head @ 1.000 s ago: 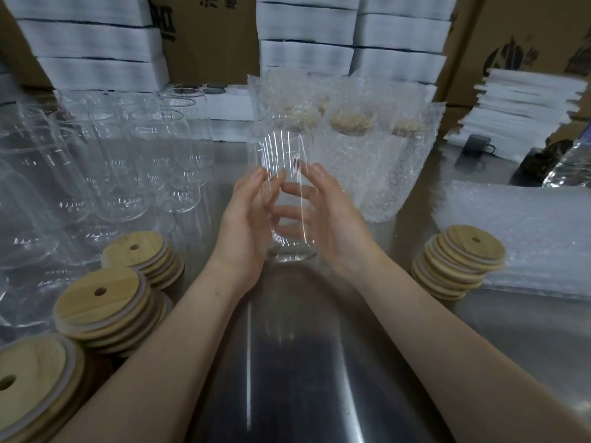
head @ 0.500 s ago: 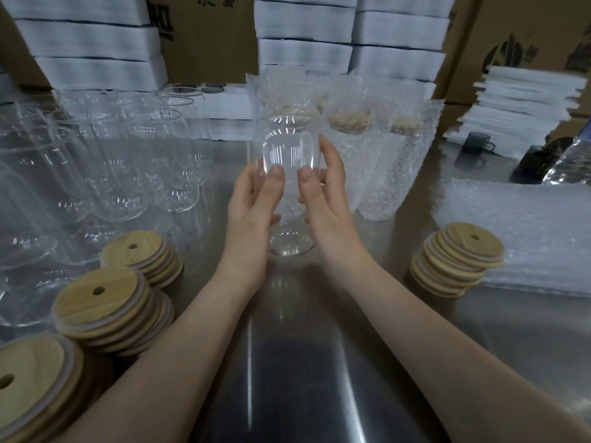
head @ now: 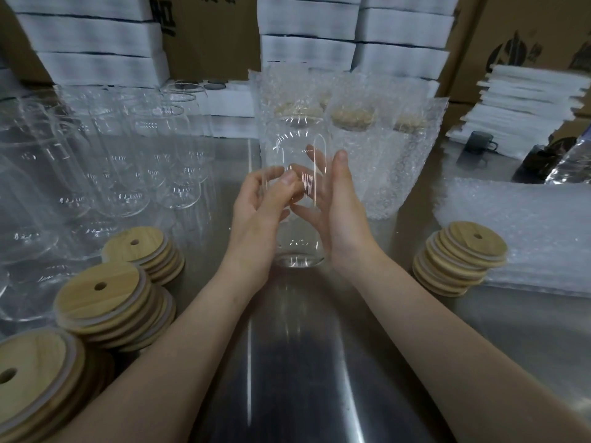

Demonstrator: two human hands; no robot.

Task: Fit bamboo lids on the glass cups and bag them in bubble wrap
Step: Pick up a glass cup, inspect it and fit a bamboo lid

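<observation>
Cup (head: 297, 139), empty and lidless, is held upright over mid-table between both hands. Behind it, lidded cups (head: 351, 118) sit in bubble bags (head: 390, 174). Bare steel table (head: 287, 362) lies open nearer the person, with lid stacks (head: 463, 254) at either side. The left hand (head: 259, 225) curls round the cup's left wall, thumb in front. The right hand (head: 342, 219) presses flat against it, fingers straight behind.

I am finding no legible text. The centre carton (head: 217, 36) is showing black printed characters, cropped at the frame edge and unreadable. The right carton (head: 479, 27) is showing a dark round logo, undecipherable.
</observation>
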